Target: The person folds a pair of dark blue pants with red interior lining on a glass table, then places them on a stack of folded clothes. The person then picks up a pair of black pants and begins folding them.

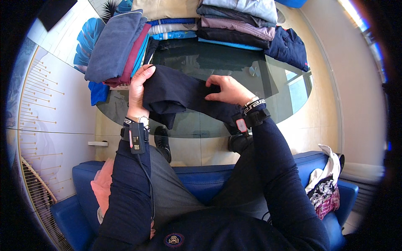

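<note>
A dark navy or black cloth garment (176,91), partly folded, is held up above the near part of the glass table (188,125). My left hand (138,91) grips its left end, thumb on top. Over the right part of the cloth is my right hand (230,91), thumb and fingers curved and apart with a gap between the tips. From there the fabric runs on beneath my right wrist, where its end is hidden. A loose fold hangs below the left end.
Folded clothes (110,47) are stacked at the table's left. More piles (235,28) line its far side, with a dark navy folded garment (287,47) at right. On the blue seat (201,178) lie a pink cloth (103,185) and a patterned bundle (325,191).
</note>
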Tool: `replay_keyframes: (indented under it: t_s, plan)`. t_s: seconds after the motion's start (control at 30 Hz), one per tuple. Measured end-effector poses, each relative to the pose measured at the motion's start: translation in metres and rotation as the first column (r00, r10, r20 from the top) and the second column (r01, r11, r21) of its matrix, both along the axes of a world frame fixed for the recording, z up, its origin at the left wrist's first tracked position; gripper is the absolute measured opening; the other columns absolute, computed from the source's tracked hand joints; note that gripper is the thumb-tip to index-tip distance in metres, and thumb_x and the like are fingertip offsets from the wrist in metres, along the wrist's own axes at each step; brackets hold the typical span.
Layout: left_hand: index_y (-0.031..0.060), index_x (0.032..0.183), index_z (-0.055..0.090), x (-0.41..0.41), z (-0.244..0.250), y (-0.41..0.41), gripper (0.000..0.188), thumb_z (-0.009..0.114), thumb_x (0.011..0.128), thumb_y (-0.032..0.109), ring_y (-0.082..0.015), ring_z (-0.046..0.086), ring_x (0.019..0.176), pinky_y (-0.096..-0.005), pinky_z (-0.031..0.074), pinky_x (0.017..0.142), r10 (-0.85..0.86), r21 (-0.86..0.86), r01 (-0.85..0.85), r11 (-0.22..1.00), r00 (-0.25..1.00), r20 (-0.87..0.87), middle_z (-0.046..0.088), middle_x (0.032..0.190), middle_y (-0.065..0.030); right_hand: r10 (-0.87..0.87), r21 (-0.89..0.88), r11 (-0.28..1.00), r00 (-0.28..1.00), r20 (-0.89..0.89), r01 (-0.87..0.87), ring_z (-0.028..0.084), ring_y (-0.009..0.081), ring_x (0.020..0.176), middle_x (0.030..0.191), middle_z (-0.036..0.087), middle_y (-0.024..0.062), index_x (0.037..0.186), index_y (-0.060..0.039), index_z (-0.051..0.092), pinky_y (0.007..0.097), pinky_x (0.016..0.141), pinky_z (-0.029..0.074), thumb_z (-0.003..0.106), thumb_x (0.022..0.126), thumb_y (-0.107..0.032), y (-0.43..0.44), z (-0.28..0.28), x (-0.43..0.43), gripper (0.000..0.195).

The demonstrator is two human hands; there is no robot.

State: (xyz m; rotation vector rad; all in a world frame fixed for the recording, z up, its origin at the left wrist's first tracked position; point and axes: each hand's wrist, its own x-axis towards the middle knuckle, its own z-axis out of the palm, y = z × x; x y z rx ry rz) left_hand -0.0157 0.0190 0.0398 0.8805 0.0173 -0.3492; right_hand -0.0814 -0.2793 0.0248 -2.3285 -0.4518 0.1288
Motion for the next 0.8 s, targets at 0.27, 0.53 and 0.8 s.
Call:
replay_keyframes:
  t_s: [0.27,0.53,0.8]
  plan:
    - [0.0057,0.099,0.073,0.004,-0.004,0.001,0.011,0.071,0.089,0.010,-0.0174,0.071,0.080,-0.0287,0.056,0.075,0.013,0.019,-0.014,1.000,1.000,0.016,0.074,0.092,-0.0065,-0.002,-0.017,1.000,0.979,-0.203,-0.001,0.060,0.0206,0.073,0.078,0.066,0.0127,0.094,-0.0004,0.068,0.0353,0.070,0.049,0.075,0.087,-0.033,-0.033,0.022,-0.001,0.034]
    - [0.0038,0.123,0.067,0.002,-0.013,-0.024,0.033,0.071,0.091,0.006,-0.0062,0.061,0.091,-0.0207,0.048,0.087,-0.212,0.438,0.032,0.899,0.905,0.368,0.067,0.099,0.0026,-0.470,0.353,0.776,0.852,-0.230,0.523,0.054,0.0052,0.082,0.084,0.062,-0.0054,0.094,-0.0041,0.070,0.0220,0.075,0.041,0.072,0.093,-0.026,-0.102,0.039,-0.011,0.022]
    - [0.0108,0.124,0.067,0.000,-0.023,-0.026,0.047,0.081,0.079,0.016,-0.0167,0.064,0.107,-0.0334,0.050,0.090,-0.473,0.816,-0.088,0.571,0.777,0.415,0.070,0.115,-0.0036,-0.922,0.541,0.186,-0.045,0.386,0.820,0.064,0.0176,0.071,0.079,0.072,0.0108,0.092,-0.0037,0.075,0.0324,0.071,0.051,0.077,0.086,-0.033,-0.172,0.035,-0.032,0.030]
